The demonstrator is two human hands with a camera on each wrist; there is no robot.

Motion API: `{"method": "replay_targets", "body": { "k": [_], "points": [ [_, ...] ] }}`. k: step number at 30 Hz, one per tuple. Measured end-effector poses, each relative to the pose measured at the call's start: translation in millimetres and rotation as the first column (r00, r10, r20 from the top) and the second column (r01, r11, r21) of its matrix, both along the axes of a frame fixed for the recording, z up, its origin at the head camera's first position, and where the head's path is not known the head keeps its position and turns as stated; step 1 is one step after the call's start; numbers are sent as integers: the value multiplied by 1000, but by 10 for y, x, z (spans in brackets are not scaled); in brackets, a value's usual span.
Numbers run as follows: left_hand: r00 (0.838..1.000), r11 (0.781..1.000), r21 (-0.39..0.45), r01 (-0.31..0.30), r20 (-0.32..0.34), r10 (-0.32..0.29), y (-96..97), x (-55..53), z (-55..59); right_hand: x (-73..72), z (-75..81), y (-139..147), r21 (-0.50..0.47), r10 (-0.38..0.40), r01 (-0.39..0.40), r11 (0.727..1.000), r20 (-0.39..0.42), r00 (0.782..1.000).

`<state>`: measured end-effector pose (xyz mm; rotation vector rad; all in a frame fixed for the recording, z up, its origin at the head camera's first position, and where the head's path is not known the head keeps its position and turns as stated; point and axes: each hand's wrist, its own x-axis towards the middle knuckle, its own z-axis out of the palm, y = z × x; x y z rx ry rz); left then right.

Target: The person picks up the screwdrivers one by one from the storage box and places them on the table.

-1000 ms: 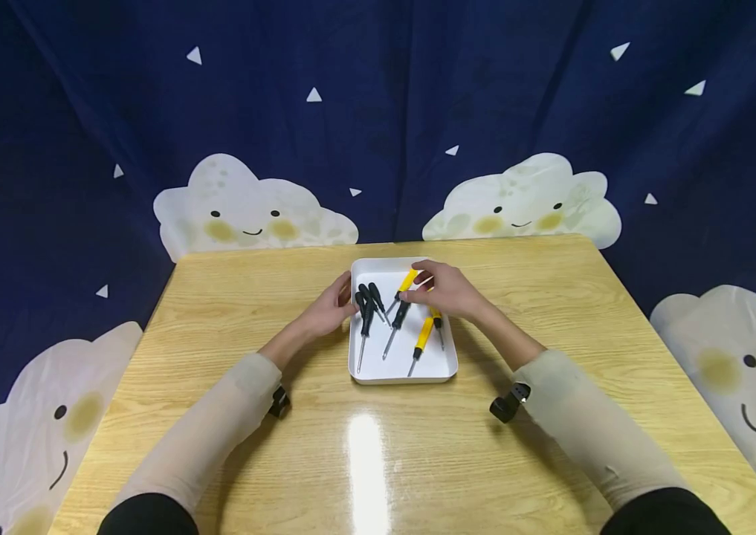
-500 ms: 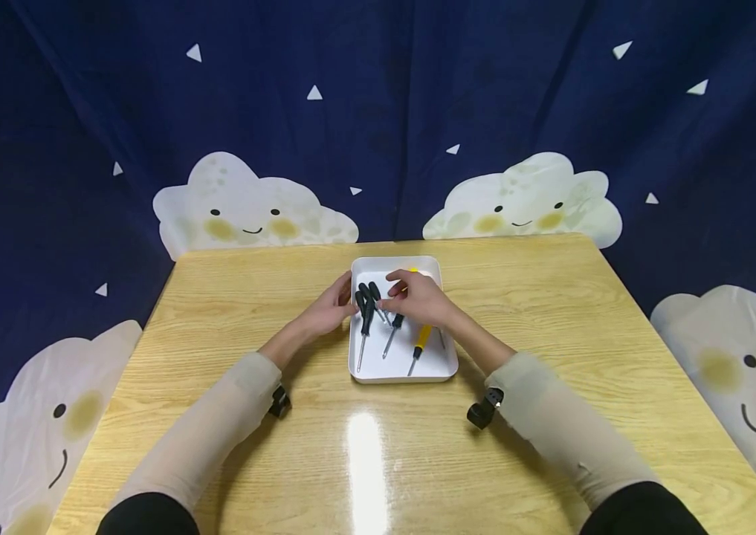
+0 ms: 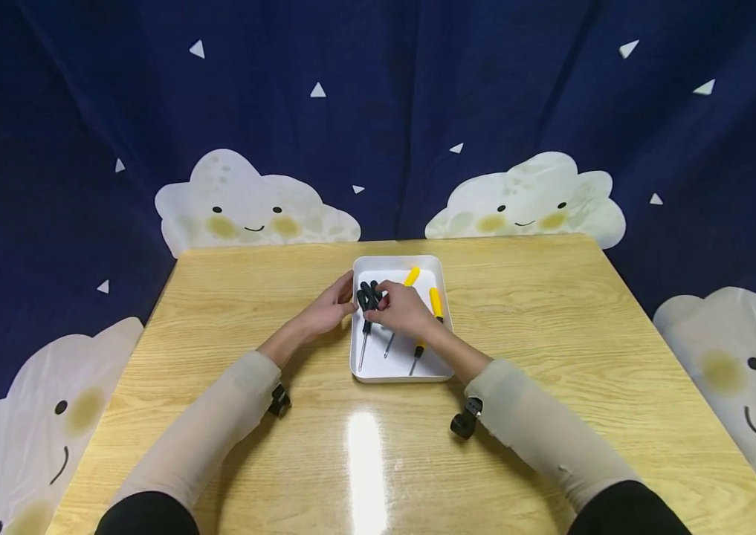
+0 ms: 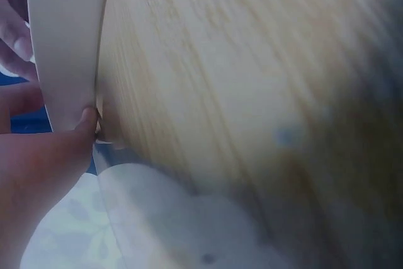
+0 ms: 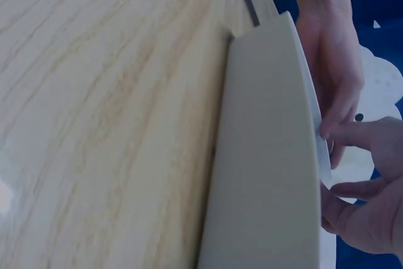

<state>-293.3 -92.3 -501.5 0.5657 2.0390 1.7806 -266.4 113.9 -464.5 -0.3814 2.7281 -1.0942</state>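
My left hand (image 3: 328,308) holds the left wall of a shallow white tray (image 3: 401,380), thumb at the rim and fingers along the outside. Inside lie several black-handled screwdrivers (image 3: 367,325), bunched at the left. My right hand (image 3: 403,308) is over that bunch, thumb and forefinger spread apart at the black handles, and it hides part of them. A screwdriver shaft (image 3: 388,345) shows below the palm. Yellow-handled screwdrivers (image 3: 435,301) lie at the right and back of the tray. In the right wrist view the tray wall (image 5: 264,155) hides the tools from sight.
The tray stands on a wooden table (image 3: 250,461) near its back edge. Behind hangs a dark blue curtain (image 3: 378,119) with white clouds and triangles. Small black wrist cameras (image 3: 464,422) hang below both sleeves.
My right hand has moved left across the tray, from the yellow handles at the right to the black handles at the left. The left hand has stayed at the tray wall.
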Motion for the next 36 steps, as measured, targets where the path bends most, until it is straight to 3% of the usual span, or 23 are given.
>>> {"method": "replay_targets", "body": {
  "k": [10, 14, 26, 36],
  "points": [
    [1000, 1000, 18, 9, 5, -9, 3, -1, 13, 20, -60, -220, 180, -10, 33, 983, -126, 992],
    [1000, 1000, 5, 2, 6, -2, 13, 3, 10, 20, -75, -283, 232, -9, 42, 972, -140, 990],
    [1000, 1000, -28, -8, 5, 8, 19, 6, 10, -10, -78, -340, 236, -35, 61, 970, -113, 993],
    [1000, 999, -38, -16, 7, 16, 22, 10, 4, -10, -111, -340, 170, -99, 108, 979, -59, 993]
  ]
}}
